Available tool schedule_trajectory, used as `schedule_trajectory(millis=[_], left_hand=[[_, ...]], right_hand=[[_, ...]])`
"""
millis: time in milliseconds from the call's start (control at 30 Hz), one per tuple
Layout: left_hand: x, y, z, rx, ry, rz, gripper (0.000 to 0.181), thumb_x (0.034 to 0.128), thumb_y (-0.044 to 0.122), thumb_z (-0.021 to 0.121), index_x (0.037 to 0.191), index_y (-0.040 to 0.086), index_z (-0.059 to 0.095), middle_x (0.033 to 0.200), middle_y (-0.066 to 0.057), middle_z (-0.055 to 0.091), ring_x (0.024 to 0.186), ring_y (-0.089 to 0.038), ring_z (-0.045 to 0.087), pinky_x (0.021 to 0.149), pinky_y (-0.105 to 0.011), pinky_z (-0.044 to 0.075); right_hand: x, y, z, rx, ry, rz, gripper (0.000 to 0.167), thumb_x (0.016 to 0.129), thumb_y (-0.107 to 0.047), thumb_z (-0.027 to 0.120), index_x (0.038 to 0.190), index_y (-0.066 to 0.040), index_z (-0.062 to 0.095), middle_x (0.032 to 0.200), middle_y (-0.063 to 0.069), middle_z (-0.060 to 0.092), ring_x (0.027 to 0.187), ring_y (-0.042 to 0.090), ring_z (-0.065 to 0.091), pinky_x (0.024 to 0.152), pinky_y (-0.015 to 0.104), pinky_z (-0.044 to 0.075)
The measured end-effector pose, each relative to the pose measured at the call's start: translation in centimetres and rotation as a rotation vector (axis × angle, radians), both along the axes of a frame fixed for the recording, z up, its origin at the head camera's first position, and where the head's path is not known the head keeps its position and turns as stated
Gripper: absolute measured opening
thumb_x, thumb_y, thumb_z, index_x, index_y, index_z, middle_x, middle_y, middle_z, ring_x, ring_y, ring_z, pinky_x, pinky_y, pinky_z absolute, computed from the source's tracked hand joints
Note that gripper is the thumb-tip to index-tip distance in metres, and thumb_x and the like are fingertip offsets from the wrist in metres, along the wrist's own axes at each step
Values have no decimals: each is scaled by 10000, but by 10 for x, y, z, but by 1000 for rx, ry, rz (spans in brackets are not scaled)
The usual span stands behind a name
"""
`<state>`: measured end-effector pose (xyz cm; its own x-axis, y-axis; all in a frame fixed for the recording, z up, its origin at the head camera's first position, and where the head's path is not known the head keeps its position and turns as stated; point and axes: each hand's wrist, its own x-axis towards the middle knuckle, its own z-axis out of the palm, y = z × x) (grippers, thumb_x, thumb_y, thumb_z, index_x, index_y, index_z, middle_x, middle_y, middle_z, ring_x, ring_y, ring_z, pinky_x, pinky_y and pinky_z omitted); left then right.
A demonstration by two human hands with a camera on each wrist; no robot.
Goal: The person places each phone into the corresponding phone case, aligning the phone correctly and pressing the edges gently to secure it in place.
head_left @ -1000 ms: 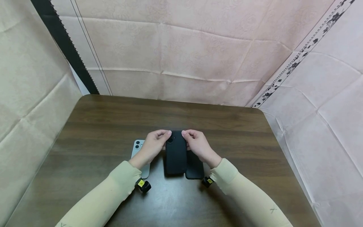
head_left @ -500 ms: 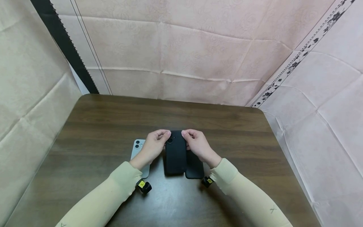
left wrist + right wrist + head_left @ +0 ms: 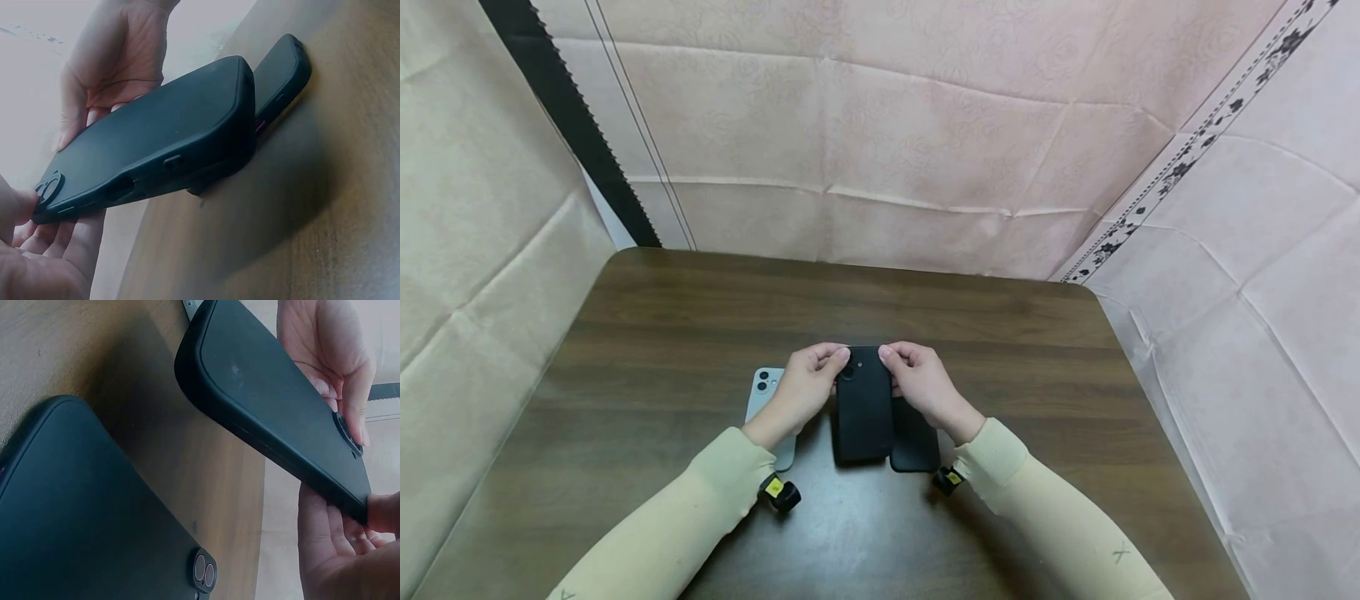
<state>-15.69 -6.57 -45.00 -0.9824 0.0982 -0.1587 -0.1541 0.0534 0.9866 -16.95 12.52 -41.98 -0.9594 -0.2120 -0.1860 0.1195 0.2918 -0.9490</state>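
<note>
A black phone case (image 3: 865, 417) is held between both hands by its upper end, tilted above the table, with its back and camera opening facing up. My left hand (image 3: 808, 379) pinches the upper left corner, thumb on top beside the camera ring (image 3: 49, 189) and fingers beneath. My right hand (image 3: 925, 383) pinches the upper right corner the same way. The underside of the case is hidden, so whether a phone sits inside cannot be told. Under the right wrist lies a second black phone (image 3: 75, 500). Partly covered by the left hand, a light blue phone (image 3: 762, 386) lies on the table.
The brown wooden table (image 3: 700, 317) has rounded far corners. Pale cloth (image 3: 925, 150) hangs behind it and at both sides. Small black wrist cameras (image 3: 784, 495) sit under the cuffs, close to the tabletop.
The phone case has shifted very slightly to the left. Both hands keep their grip, and the other two phones have not moved.
</note>
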Motion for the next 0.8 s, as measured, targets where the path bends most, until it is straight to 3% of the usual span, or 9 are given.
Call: schedule_trajectory(millis=[200,400,533,800], left_hand=[[-1,-2,-1,74,-10,-23,277,990,295,566,1118,66,654,1013,-80,711,856,-200,659,749,-371,554],[-2,-7,-2,155,-70,-70,255,1005,284,541,1094,56,613,1026,-104,698,897,-219,658,807,-408,542],[-3,-7,-2,144,-104,-93,289,1002,314,542,1156,81,618,1088,-108,677,958,-230,650,832,-405,540],[-2,-7,2,85,-94,-126,296,983,288,583,1214,103,607,1134,-84,671,999,-225,642,855,-395,534]], right_hand=[[-1,2,-5,-7,14,11,263,1003,-273,543,1050,-60,689,830,102,657,705,224,635,647,365,562],[-2,3,-9,-20,-4,45,301,1013,-284,522,1100,-37,670,883,128,661,755,258,644,690,414,566],[-3,4,-12,-24,-3,15,302,1009,-281,531,1105,-33,673,837,120,641,733,256,625,675,411,561],[-6,5,-13,-28,21,-32,257,994,-275,563,1060,-62,691,774,82,624,678,197,594,617,325,545]])
